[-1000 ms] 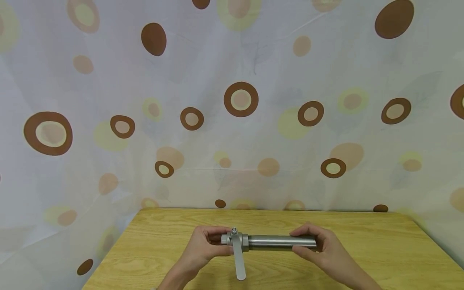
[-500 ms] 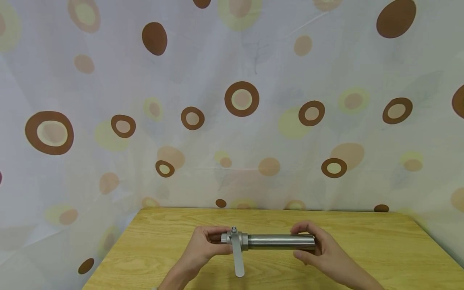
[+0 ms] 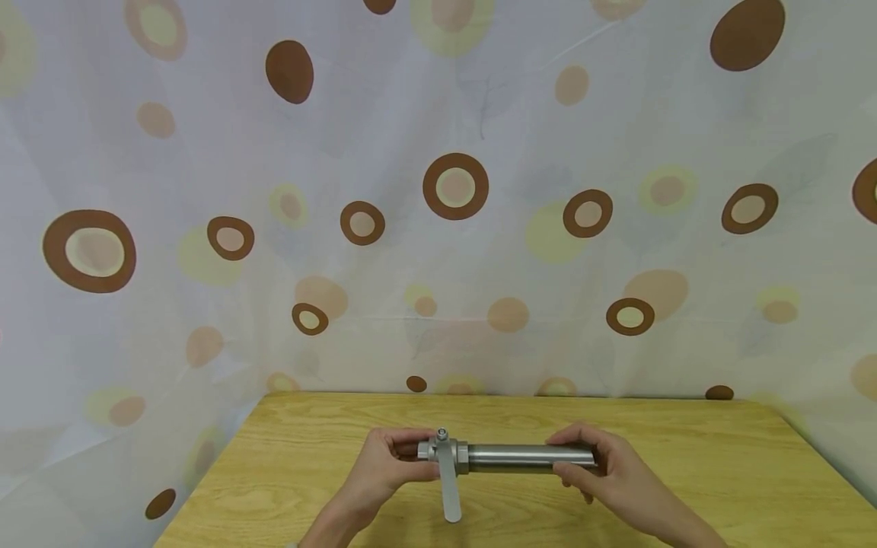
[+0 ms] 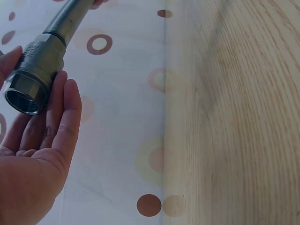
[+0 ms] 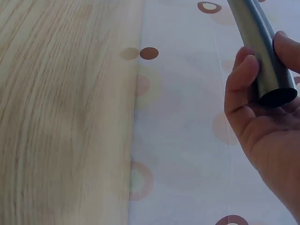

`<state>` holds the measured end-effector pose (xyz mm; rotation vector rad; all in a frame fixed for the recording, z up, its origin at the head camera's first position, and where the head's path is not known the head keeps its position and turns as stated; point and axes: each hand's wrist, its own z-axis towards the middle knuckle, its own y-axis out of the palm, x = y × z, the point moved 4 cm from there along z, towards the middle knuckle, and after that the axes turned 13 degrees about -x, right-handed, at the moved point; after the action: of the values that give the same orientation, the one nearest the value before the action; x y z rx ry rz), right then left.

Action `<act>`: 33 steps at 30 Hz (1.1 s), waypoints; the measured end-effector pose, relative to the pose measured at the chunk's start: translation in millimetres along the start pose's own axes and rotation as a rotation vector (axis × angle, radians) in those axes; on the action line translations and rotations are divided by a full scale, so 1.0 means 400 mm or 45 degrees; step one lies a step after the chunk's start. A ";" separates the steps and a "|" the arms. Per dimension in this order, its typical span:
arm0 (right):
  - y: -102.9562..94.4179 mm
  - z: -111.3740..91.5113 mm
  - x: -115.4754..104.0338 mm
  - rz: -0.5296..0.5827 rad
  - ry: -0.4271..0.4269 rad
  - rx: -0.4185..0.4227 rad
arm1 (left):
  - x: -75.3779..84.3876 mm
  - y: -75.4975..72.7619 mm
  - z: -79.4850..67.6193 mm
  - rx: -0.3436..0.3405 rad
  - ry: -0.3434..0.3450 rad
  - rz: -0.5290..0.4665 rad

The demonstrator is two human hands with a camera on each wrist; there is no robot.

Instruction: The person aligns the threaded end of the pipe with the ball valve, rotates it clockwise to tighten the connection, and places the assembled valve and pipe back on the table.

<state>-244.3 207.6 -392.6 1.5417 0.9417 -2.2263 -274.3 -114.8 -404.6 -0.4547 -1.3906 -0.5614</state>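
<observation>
A metal ball valve (image 3: 460,458) with a flat lever handle (image 3: 448,487) is joined to a smooth steel pipe (image 3: 514,457). Both are held level above the table, the lever pointing toward me. My left hand (image 3: 377,472) grips the valve's left end between thumb and fingers. In the left wrist view the valve body (image 4: 35,70) shows its open threaded mouth, fingers lying under it. My right hand (image 3: 610,476) holds the pipe's far right end, thumb in front and fingers behind. The right wrist view shows the pipe (image 5: 262,51) with its dark open end and the fingers curled round it.
A wood-grain table (image 3: 308,426) lies beneath the hands. Behind it and along the left hangs a pale curtain (image 3: 397,342) with brown and yellow spots, meeting the table's back edge.
My right hand's fingers loosen and close again around the pipe end, the thumb dropping off it and returning. My left hand stays on the valve; the lever's tip has shifted slightly.
</observation>
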 end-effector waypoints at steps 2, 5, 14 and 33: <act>-0.001 0.001 -0.001 0.011 0.044 -0.017 | -0.001 -0.001 0.000 -0.004 -0.001 -0.002; 0.001 0.005 -0.002 0.071 0.066 -0.041 | -0.003 -0.002 0.000 -0.007 0.002 -0.007; 0.004 0.000 -0.002 0.117 -0.073 -0.056 | -0.006 -0.005 0.006 -0.001 0.001 -0.028; -0.008 0.004 -0.004 0.023 0.080 -0.034 | -0.001 -0.004 0.003 -0.002 -0.009 -0.021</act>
<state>-246.6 209.0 -389.6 1.6100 0.9674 -2.1556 -276.4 -115.4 -404.8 -0.4472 -1.4022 -0.5751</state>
